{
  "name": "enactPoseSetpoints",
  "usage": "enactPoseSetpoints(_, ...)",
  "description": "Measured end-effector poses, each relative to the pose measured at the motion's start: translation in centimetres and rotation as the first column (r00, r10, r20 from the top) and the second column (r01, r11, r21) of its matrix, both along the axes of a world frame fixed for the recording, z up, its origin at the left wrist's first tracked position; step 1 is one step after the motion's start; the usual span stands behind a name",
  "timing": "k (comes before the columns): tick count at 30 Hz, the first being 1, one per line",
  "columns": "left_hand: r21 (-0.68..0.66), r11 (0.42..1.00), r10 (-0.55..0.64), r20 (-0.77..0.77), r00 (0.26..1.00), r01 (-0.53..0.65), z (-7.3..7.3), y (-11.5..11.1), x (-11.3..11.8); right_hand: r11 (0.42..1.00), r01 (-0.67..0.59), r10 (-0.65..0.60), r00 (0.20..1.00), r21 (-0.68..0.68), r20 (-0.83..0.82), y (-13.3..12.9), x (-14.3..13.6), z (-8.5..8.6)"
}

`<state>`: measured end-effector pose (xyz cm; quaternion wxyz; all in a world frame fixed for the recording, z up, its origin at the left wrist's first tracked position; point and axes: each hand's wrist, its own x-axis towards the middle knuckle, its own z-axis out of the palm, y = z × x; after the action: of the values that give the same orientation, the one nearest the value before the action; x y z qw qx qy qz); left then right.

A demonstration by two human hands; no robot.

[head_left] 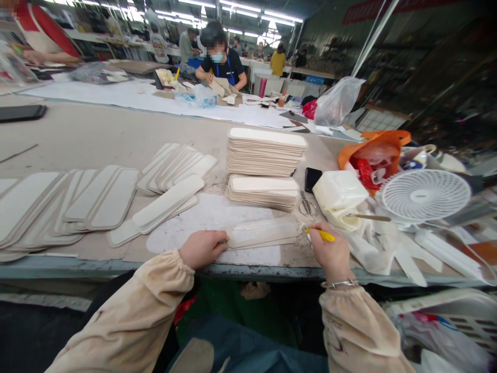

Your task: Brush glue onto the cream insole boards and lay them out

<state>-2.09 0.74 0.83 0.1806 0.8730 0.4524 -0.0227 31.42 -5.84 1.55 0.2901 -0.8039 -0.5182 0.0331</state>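
As it lies flat, long pale strip (258, 231) gleams, streaked.

I had a long brown-topped table (186, 127) in front of me, blue-grey edge (310, 270) scuffed. Green floor (221, 300) showed below. Across from me stood a white-covered table (135, 94), more pale tables (89, 36) behind. Strip lights (279, 18) glowed overhead. Far back I saw bright patches (269, 39), windows or lamps unclear. My right side was dim: red banner (361, 12) high up, pale slanting pole (375, 37).
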Motion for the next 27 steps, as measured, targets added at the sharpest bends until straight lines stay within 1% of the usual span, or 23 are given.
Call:
enactPoseSetpoints(3,0.005,1.000,-0.010,0.004,1.000,0.010,0.0,0.0,0.0,0.999,0.021,-0.018,0.996,-0.035,0.083,0.0,-0.3,0.0)
enactPoseSetpoints(8,0.004,1.000,-0.014,0.011,1.000,0.014,-0.2,0.1,-0.1,0.999,0.029,-0.025,0.993,-0.033,0.112,0.1,-0.5,0.0)
enactPoseSetpoints(13,0.003,1.000,-0.012,0.036,0.999,0.012,-0.4,0.1,-0.2,0.998,-0.061,0.056,0.989,0.033,0.139,0.1,-0.9,-0.4)
enactPoseSetpoints(17,-0.014,1.000,-0.001,0.045,0.999,0.002,-0.2,-0.1,-0.2,0.992,-0.116,0.105,0.977,0.049,0.183,0.1,-1.2,-0.7)
enactPoseSetpoints(23,-0.019,1.000,-0.015,0.032,0.999,0.015,0.1,-0.3,0.0,0.985,-0.167,0.150,0.953,0.044,0.263,0.1,-1.5,-1.0)
enactPoseSetpoints(27,-0.015,0.999,-0.035,-0.001,0.999,0.035,0.2,-0.1,0.2,0.986,-0.160,0.142,0.958,0.051,0.249,0.1,-1.3,-1.1)
